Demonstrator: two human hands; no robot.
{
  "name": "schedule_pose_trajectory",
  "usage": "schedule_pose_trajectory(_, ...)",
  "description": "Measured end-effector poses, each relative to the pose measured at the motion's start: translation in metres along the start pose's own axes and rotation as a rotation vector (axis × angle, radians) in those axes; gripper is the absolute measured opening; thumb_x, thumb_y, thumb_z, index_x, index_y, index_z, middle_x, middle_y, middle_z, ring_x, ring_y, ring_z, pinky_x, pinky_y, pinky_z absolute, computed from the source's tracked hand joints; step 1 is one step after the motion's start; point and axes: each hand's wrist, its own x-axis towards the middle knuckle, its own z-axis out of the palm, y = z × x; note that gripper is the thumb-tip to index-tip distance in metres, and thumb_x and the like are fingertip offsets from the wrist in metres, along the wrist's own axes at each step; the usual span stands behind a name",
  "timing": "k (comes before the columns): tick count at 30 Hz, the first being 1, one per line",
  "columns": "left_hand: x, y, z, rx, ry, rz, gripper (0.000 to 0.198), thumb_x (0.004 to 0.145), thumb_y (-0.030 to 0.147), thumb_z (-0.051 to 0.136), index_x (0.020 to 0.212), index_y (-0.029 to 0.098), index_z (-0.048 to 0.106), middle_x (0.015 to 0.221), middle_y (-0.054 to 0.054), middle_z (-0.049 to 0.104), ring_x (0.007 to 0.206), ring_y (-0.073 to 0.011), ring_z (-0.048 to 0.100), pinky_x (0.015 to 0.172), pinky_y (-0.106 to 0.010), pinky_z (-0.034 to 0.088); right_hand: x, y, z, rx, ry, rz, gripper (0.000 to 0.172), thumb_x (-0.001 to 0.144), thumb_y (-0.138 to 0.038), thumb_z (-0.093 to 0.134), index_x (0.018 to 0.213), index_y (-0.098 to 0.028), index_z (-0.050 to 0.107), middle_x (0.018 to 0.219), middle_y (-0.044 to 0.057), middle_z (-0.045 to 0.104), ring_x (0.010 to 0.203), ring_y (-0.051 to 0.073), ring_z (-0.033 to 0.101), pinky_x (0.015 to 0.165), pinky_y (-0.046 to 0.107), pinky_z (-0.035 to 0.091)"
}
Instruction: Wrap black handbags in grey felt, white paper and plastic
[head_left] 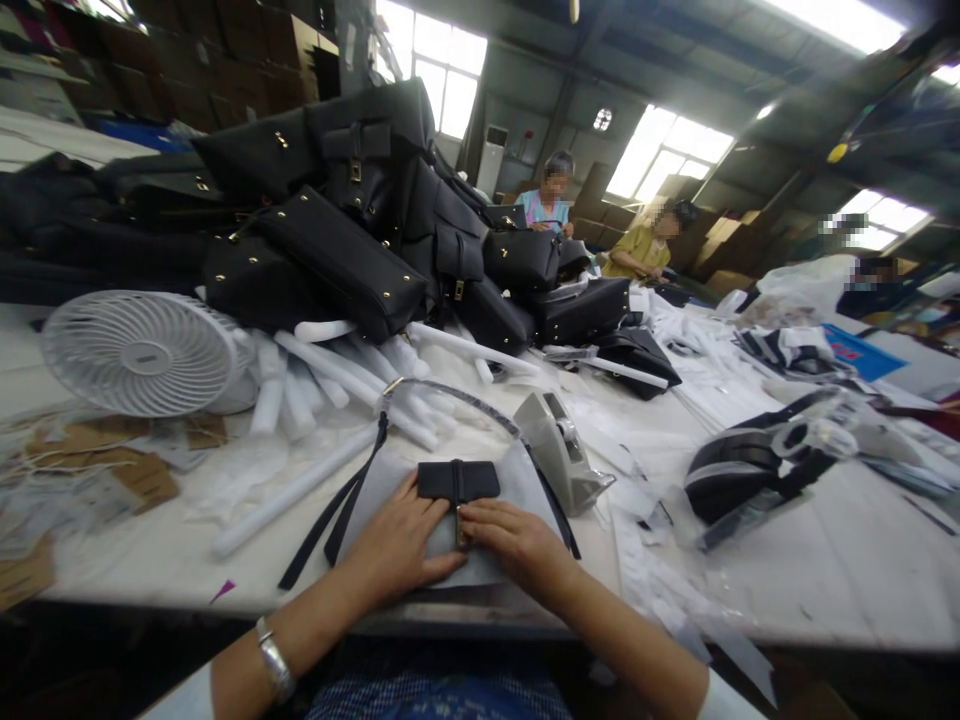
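A grey fabric piece (517, 478) lies on the white table (825, 570) right in front of me. A small black folded strap bundle (457, 481) sits on it. My left hand (401, 545) lies flat on the grey fabric just below the bundle, fingers stretched out. My right hand (517, 545) rests beside it, fingertips pressed together at a small metal piece (458, 525) under the bundle. A long black strap (341, 510) trails off to the left of the fabric.
A heap of black handbags (352, 220) fills the back of the table. A white fan (142, 352), white foam rolls (330, 385), a tape dispenser (562, 445) and brown tags (135, 470) surround my spot. Other people sit working at the far end.
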Motion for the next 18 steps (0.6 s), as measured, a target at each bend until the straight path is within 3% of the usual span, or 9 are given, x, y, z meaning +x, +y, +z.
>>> schedule_pose_trajectory(7,-0.011,0.001,0.001,0.005,0.108,0.048,0.048,0.084,0.05,0.066,0.117,0.017,0.056,0.108,-0.01,0.069,0.109,-0.0277,0.063,0.112,-0.054,0.037,0.009,-0.007,-0.002,0.147,-0.055,0.269,0.015,0.089,-0.021,0.068,0.104,-0.022,0.067,0.115,0.005,0.07,0.11,0.019,0.064,0.098,0.031,0.05)
schedule_pose_trajectory(12,-0.02,0.001,0.002,0.053,0.199,0.019,0.04,0.091,0.045,0.059,0.114,0.013,0.057,0.107,-0.014,0.067,0.103,-0.0287,0.064,0.098,-0.05,0.05,0.016,-0.011,-0.003,0.147,-0.076,0.412,0.037,0.079,-0.02,0.08,0.11,-0.023,0.059,0.106,0.002,0.07,0.1,0.019,0.065,0.089,0.03,0.051)
schedule_pose_trajectory(14,-0.02,0.0,0.001,0.065,0.199,0.012,0.043,0.092,0.043,0.058,0.123,0.014,0.054,0.116,-0.015,0.065,0.11,-0.0295,0.061,0.096,-0.048,0.051,0.019,-0.011,-0.004,0.147,-0.091,0.436,0.041,0.078,-0.02,0.081,0.112,-0.023,0.058,0.106,0.001,0.07,0.102,0.02,0.064,0.09,0.03,0.05)
schedule_pose_trajectory(18,-0.013,-0.006,-0.002,0.065,0.115,0.045,0.048,0.093,0.044,0.057,0.134,0.021,0.049,0.136,-0.009,0.058,0.131,-0.0279,0.047,0.108,-0.047,0.043,0.023,-0.01,-0.005,0.134,-0.118,0.454,0.04,0.078,-0.026,0.08,0.113,-0.023,0.059,0.109,0.003,0.069,0.105,0.022,0.061,0.092,0.033,0.048)
